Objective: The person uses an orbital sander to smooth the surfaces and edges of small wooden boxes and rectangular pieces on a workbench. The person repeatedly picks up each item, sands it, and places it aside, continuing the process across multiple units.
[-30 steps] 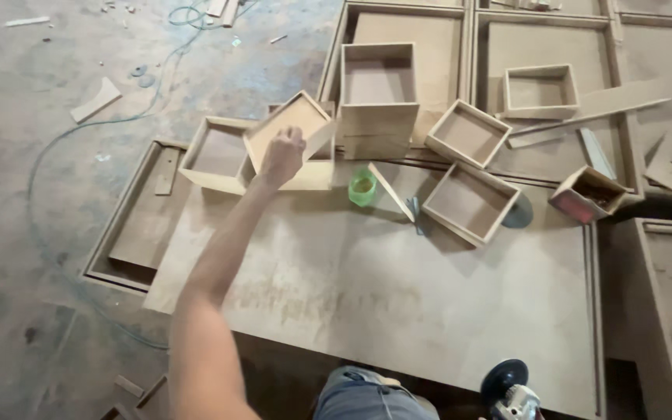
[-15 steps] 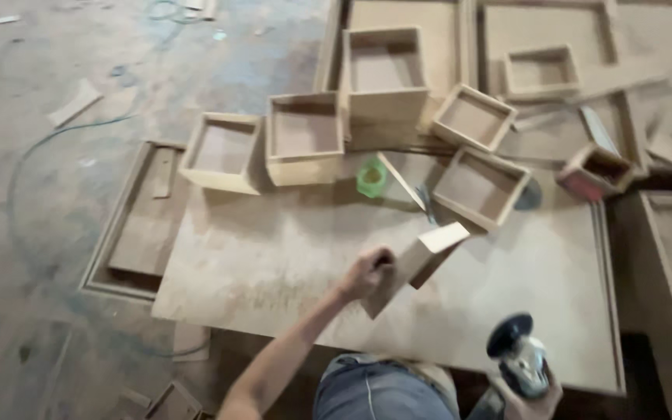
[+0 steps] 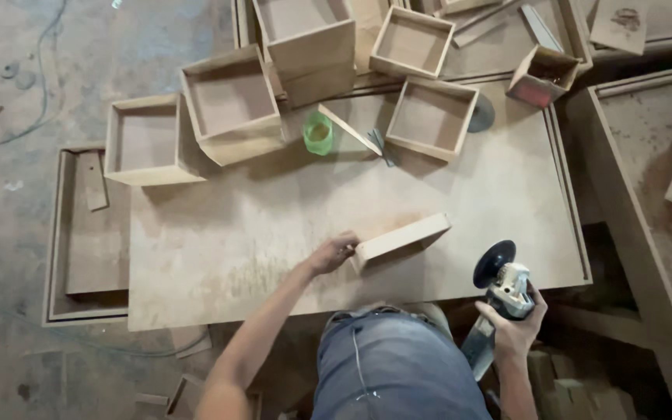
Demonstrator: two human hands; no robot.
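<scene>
My left hand (image 3: 331,253) grips the left end of a shallow wooden box frame (image 3: 403,239) that stands on its edge near the front of the plywood work board (image 3: 274,225). My right hand (image 3: 513,330) holds an angle grinder (image 3: 498,289) by its body, just off the board's front right edge, with its dark disc facing up and left. The grinder is apart from the frame.
Several open square wooden boxes (image 3: 231,101) stand along the board's back edge, with a green cup (image 3: 319,132) between them. A red-faced box (image 3: 542,75) lies tilted at the back right. Flat wooden panels (image 3: 87,233) lie on the dusty floor at left.
My left hand left the boxes at the back, picked up a frame, and brought it down to the front of the board. The grinder in my right hand has risen into view.
</scene>
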